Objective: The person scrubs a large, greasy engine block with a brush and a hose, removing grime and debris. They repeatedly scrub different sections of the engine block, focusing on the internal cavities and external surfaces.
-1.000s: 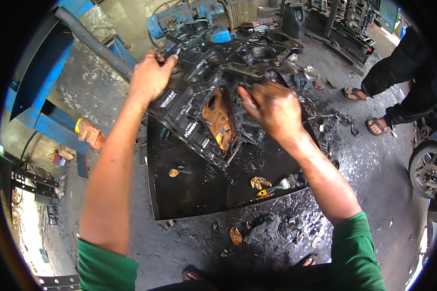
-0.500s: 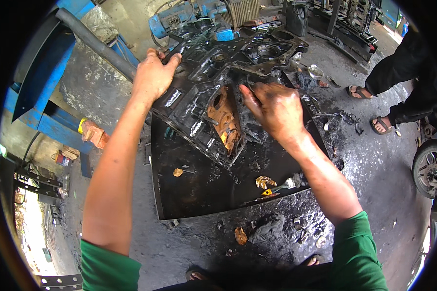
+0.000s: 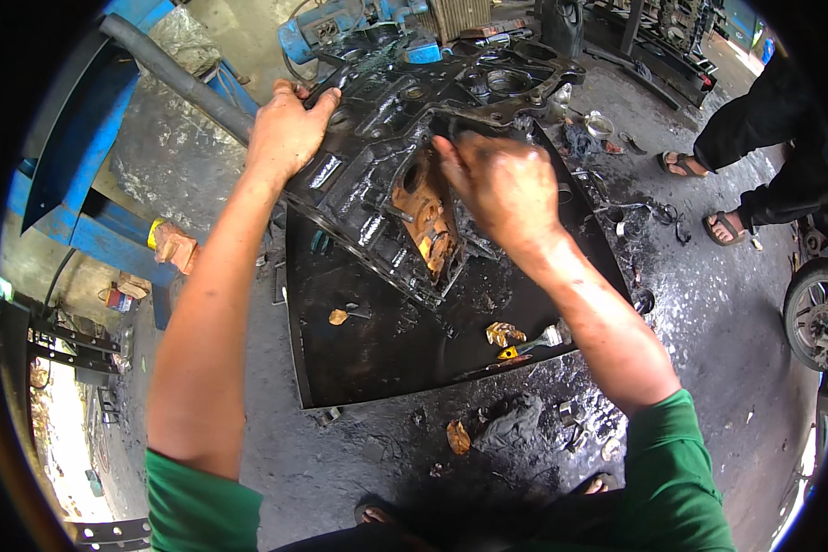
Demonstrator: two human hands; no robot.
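A black, oily engine block (image 3: pixel 368 221) lies tilted over a large dark metal tray (image 3: pixel 359 368). Its near end has an opening with a rusty orange-brown inner face (image 3: pixel 428 230). My left hand (image 3: pixel 290 129) grips the block's far left edge, fingers curled over it and thumb on top. Above the block's right side, beside the rusty opening, my right hand (image 3: pixel 508 189) is closed, knuckles up and thumb toward the block. Whatever it holds is hidden beneath the fingers, and the hand is slightly blurred.
A paintbrush (image 3: pixel 535 344) and dry leaves (image 3: pixel 339 317) lie in the tray. Blue machinery (image 3: pixel 350 32) stands behind the block, a blue metal frame (image 3: pixel 110 244) at left. Loose metal parts and a grey rag (image 3: pixel 515 421) litter the floor. Another person's legs (image 3: pixel 754 147) are at right.
My right hand has moved left and slightly up across the block, still closed. My left hand keeps its grip on the edge. The whole view has shifted a little.
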